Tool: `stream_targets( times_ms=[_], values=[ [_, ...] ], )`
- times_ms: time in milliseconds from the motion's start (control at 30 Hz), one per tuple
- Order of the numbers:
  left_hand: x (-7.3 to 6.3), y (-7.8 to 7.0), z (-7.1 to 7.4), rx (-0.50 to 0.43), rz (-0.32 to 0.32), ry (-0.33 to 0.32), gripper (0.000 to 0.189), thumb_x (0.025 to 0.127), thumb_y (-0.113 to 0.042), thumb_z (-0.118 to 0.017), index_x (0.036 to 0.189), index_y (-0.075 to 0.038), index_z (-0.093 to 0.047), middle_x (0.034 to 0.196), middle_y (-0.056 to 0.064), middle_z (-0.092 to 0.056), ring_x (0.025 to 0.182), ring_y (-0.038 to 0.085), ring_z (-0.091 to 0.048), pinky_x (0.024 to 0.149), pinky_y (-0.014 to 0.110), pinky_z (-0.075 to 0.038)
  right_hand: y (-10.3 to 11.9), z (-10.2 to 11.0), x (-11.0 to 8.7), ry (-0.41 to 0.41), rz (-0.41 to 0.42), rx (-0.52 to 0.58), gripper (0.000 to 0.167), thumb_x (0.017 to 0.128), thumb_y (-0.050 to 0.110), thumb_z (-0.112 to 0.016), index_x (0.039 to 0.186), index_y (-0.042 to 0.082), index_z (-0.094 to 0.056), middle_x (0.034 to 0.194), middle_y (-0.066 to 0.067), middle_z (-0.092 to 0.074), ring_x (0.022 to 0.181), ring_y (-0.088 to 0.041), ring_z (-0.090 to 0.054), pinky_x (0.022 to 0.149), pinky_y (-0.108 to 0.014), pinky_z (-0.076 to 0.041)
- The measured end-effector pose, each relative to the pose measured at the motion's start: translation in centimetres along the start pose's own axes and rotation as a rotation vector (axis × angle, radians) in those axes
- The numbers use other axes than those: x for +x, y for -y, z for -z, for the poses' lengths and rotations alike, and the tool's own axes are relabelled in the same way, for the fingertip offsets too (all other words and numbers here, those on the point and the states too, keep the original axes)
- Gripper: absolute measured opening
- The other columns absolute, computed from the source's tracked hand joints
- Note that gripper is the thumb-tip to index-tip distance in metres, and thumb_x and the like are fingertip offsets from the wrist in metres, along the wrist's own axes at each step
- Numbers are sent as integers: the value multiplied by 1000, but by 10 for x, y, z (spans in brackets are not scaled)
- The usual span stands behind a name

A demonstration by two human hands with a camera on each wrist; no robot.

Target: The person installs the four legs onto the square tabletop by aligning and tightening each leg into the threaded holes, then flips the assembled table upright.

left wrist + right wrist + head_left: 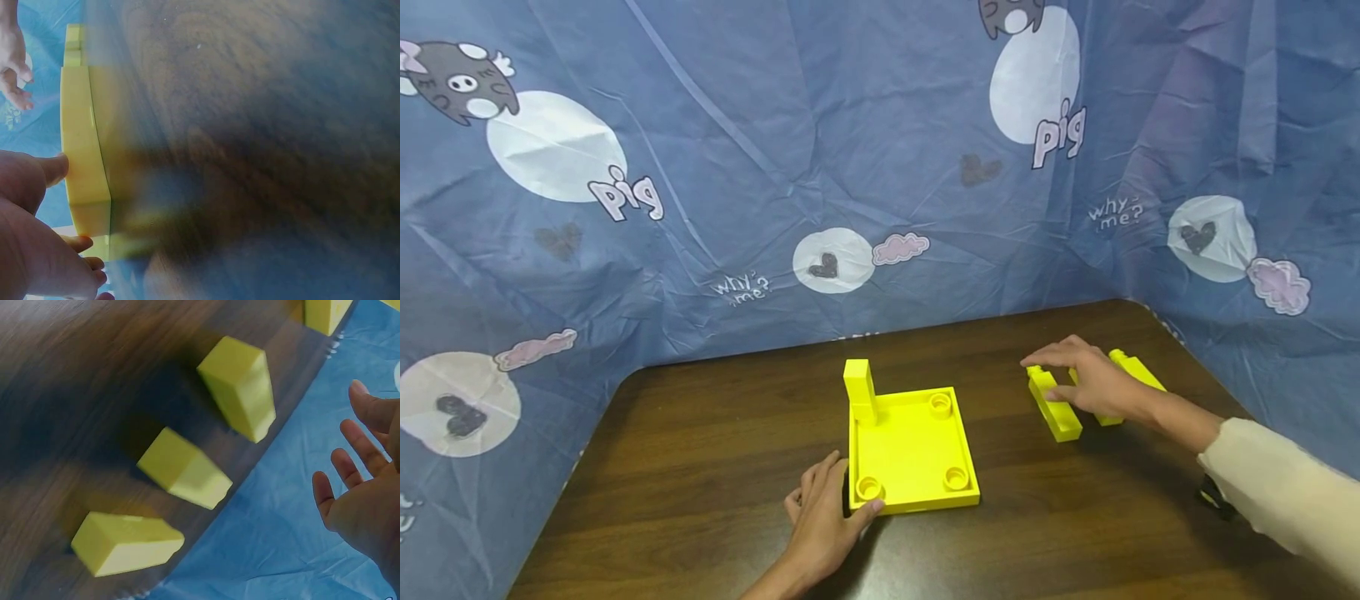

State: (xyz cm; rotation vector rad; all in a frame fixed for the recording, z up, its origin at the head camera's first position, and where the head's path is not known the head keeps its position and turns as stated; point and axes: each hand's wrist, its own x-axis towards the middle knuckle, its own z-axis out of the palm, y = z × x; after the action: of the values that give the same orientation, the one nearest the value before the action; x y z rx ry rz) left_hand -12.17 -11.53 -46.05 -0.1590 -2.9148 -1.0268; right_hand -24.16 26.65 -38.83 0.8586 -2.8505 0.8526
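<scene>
- My left fingers grip the yellow tray at its near-left corner, on the desk; better I hold it firm.
- My right fingers stand parted (holding nothing) over the yellow bars; one should be pinched squarely, I think.

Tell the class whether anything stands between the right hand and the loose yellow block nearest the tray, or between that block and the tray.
Nothing visible does. The right hand hovers by the block, nothing between them; only tabletop shows between block and tray.
</scene>
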Motion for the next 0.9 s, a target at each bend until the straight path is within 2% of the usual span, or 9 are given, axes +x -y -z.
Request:
stream_targets(
  times_ms=[167, 433, 567, 733, 900],
  values=[
    [-1, 0, 0, -3, -1, 0, 61, 84, -38, -73, 131, -6, -50, 146, 19, -39, 132, 35, -30, 92, 59, -16, -12, -2, -7, -4, 66, -106, 53, 71, -7, -78, 120, 9, -68, 122, -9, -65, 105, -25, -49, 75, -39, -29],
    [0, 0, 1, -1, -3, 8, 61, 84, -38, -73, 131, -6, -50, 146, 19, -39, 132, 35, -29, 93, 60, -16, -29, -6, -16, -1, 265, -320, 56, 63, -12, -79, 112, 14, -73, 121, -9, -66, 105, -29, -51, 71, -38, -30],
    [0, 0, 1, 0, -2, 9, 61, 84, -38, -73, 131, -6, -50, 146, 19, -39, 132, 35, -29, 93, 60, -16, -34, -7, -19, 4, 315, -373, 59, 62, -15, -77, 111, 17, -74, 123, -7, -65, 107, -28, -51, 72, -41, -32],
    [0, 0, 0, -1, -9, 5, 61, 84, -39, -73, 130, -6, -50, 146, 19, -39, 132, 36, -29, 92, 60, -16, -36, -8, -21, 5, 376, -431, 65, 60, -22, -67, 110, 19, -75, 123, -5, -65, 109, -26, -52, 74, -44, -33],
    [1, 1, -1, 1, -1, 8, 60, 84, -38, -73, 131, -7, -50, 146, 18, -39, 133, 35, -29, 92, 59, -15, -36, -11, -23, 61, 396, -500, 71, 58, -25, -63, 110, 22, -75, 125, -2, -64, 113, -28, -51, 75, -45, -33]
  ],
)
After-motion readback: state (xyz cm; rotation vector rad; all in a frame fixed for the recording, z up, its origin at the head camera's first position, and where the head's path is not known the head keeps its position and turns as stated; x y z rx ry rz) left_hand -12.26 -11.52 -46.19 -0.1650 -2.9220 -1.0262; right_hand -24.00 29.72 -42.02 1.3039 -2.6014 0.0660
